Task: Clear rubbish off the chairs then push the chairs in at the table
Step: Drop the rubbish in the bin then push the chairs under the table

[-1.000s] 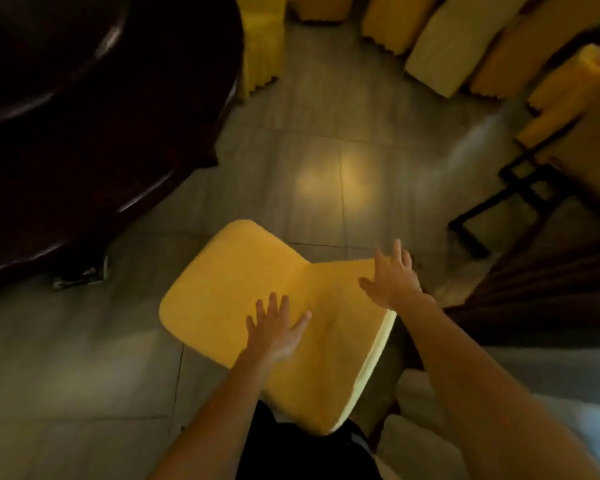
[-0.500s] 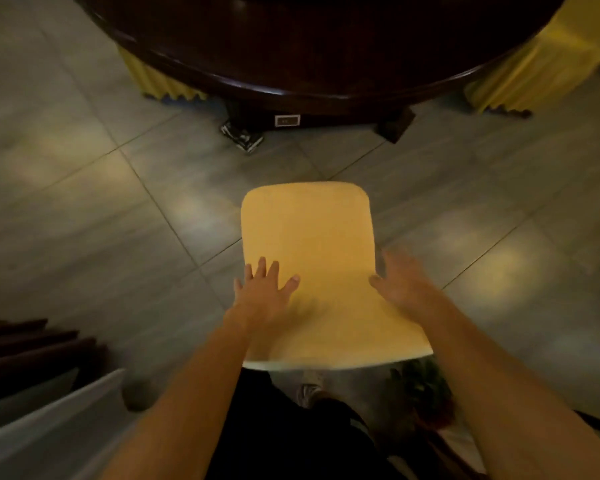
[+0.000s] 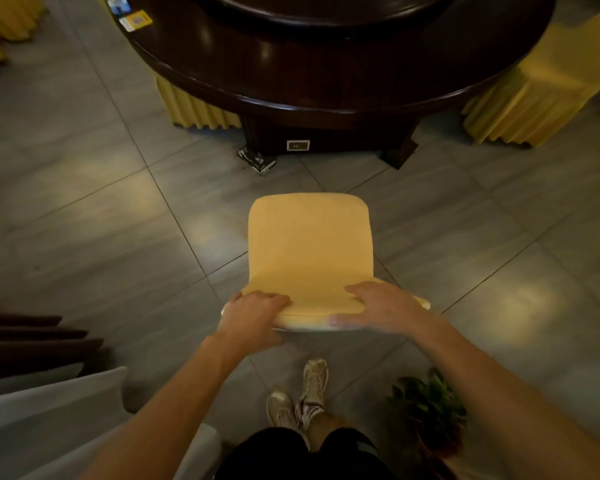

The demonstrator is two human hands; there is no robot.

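Grey floor tiles (image 3: 94, 216) carry a yellow fabric-covered chair (image 3: 310, 251), long axis pointing away from the fingers toward the dark round wooden bench (image 3: 326, 81). Left hand (image 3: 253, 315) and right hand (image 3: 378, 308) clasp its near backrest edge.

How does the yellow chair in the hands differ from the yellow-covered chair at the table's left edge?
The held chair stands out on the open floor, short of the round table; the left chair is already tucked under its rim. The held chair shows its whole seat; the left chair shows only a pleated skirt. The left hand and right hand grip the held chair's back; nothing touches the left chair. Both wear yellow fabric.
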